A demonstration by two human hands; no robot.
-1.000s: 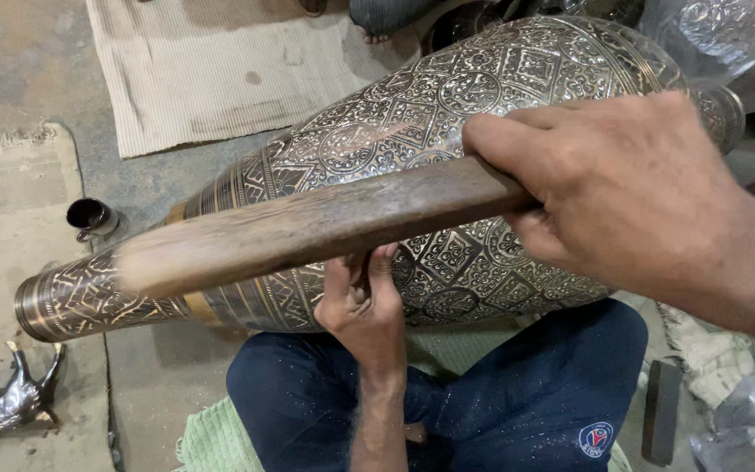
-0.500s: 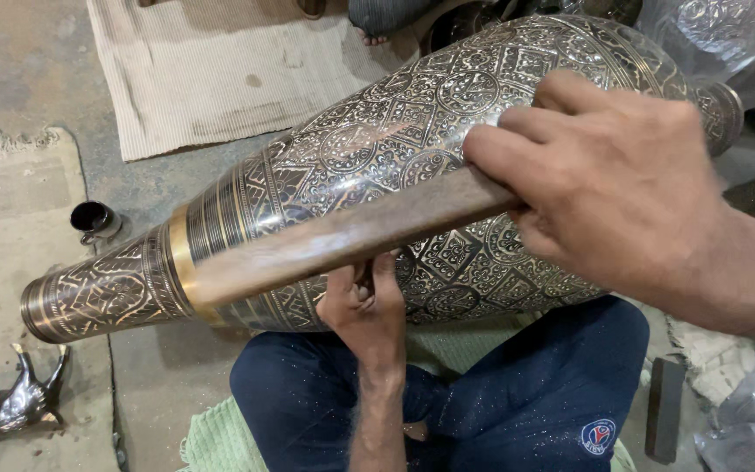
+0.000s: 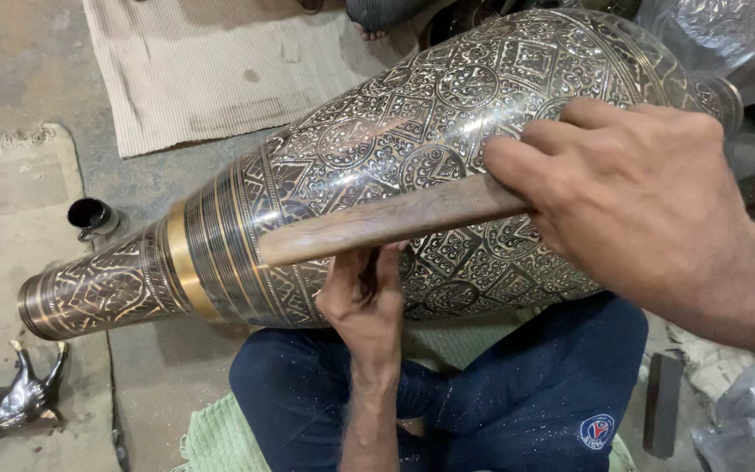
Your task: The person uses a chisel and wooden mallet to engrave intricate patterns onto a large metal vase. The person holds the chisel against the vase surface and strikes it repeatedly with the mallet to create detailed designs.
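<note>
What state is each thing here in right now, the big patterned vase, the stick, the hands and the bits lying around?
Large engraved silver-coloured metal vase: lying on its side across the lap, narrow neck to the left.
Brown wooden stick: laid along the vase's side, gripped at one end.
Right hand: closed around the stick.
Left hand: fingers pressed against the vase under the stick.
Small dark cup: upright on the floor.
Beige ribbed mat: spread flat.
</note>
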